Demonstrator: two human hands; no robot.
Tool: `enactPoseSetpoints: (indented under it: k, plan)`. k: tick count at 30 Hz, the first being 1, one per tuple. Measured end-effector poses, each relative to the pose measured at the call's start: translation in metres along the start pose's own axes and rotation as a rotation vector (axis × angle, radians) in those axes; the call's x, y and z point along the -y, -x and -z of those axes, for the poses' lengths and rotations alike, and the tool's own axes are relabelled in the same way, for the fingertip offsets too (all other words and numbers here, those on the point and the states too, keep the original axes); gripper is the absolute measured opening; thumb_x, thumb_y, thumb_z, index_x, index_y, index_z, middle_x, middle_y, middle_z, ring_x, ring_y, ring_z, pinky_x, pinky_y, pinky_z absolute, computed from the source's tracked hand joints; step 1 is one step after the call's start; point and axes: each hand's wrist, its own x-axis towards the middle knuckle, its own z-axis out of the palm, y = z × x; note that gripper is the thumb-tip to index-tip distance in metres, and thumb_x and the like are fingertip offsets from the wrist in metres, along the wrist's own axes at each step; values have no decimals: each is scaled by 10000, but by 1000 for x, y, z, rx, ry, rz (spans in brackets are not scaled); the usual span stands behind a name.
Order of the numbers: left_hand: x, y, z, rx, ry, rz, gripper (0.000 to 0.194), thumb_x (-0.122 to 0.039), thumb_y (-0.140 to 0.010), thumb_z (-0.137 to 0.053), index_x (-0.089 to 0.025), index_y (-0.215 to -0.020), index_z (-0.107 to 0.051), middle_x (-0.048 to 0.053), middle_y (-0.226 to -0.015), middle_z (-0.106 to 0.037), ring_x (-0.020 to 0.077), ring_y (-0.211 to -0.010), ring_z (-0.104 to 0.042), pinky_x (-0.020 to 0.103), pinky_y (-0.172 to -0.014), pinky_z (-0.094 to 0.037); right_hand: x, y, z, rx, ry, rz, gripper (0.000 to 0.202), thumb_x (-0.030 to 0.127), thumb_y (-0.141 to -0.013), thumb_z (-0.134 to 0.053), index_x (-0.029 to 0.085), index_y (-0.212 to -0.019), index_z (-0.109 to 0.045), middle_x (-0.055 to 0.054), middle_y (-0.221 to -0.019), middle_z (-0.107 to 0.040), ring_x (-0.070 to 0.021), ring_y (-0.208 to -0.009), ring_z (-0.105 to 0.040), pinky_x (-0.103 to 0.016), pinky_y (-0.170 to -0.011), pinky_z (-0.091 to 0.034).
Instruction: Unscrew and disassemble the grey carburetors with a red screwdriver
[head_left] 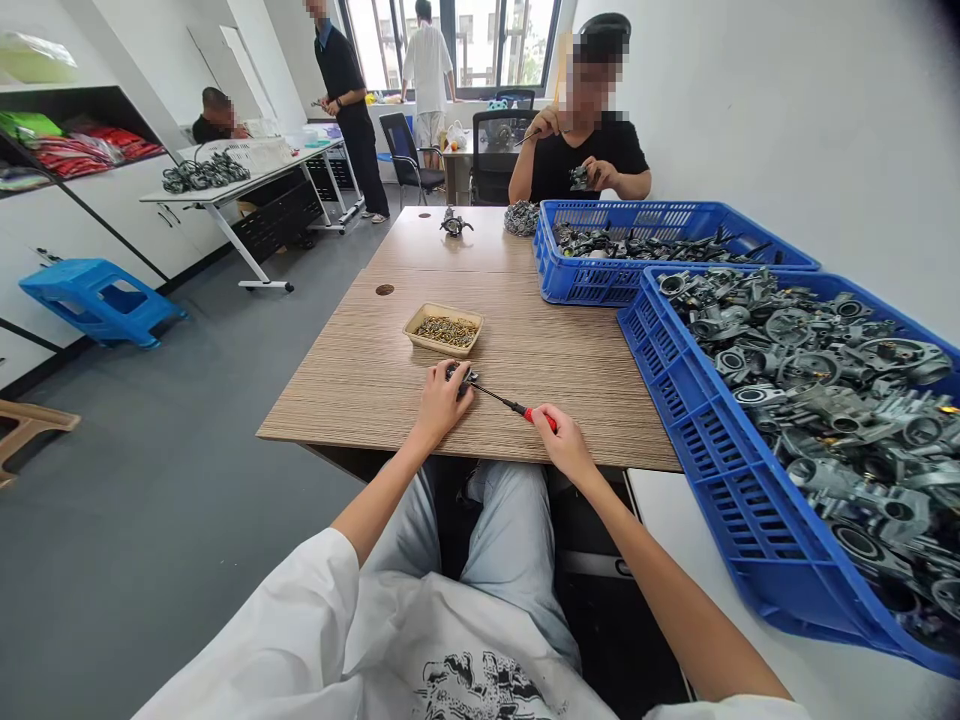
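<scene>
On the wooden table, my left hand is closed around a small metal part, probably a carburetor body like those in the crate, mostly hidden by the fingers. My right hand grips the red handle of a screwdriver. Its dark shaft points left, and the tip meets the metal part; the exact contact point is too small to make out. Just beyond my left hand stands a cream plastic tray holding many small brass-coloured pieces.
Two blue crates, one near and one farther, hold metal castings at the right. Another metal casting lies on the far table. Across from me a person in black handles a part. A blue stool stands at the left.
</scene>
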Motion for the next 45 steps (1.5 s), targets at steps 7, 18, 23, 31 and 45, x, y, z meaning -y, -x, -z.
enactPoseSetpoints:
  k: [7,18,23,31,45]
  plan:
    - [1,0,-2,-4,-8,-4,483,-294,-995,-593,-232,-1474,-577,157,-1395,-526,331,-1266,-489,490,-1107,-474,-3,2,4,50,-46,-55,265,521,-942,-585,267,-996,-534,75,-602,-434,-175,-544,-400,-312,-586,-326]
    - [1,1,-2,-5,-24,-11,480,-259,-988,-589,-219,-1466,-585,155,-1391,-530,327,-1256,-489,484,-1108,-472,-6,-2,2,44,-61,-37,437,601,-1009,-468,238,-773,-530,31,-669,-436,-168,-640,-412,-314,-634,-327]
    - [1,1,-3,-9,-19,-5,473,-257,-990,-587,-230,-1462,-586,155,-1388,-530,328,-1263,-490,485,-1102,-476,-5,0,4,69,-45,-58,315,562,-952,-566,248,-967,-545,59,-639,-462,-171,-579,-418,-314,-609,-335]
    - [2,1,-3,-5,-7,11,479,-263,-994,-589,-222,-1470,-582,167,-1400,-523,335,-1270,-484,494,-1104,-474,-10,-1,4,32,-36,-64,319,553,-919,-602,247,-950,-519,44,-671,-512,-177,-608,-456,-316,-624,-357]
    - [2,1,-3,-5,-10,0,485,-255,-991,-574,-213,-1474,-581,166,-1397,-521,335,-1250,-479,501,-1093,-480,-10,-1,3,52,-13,-31,299,542,-953,-572,246,-999,-567,50,-659,-496,-178,-595,-449,-320,-629,-357]
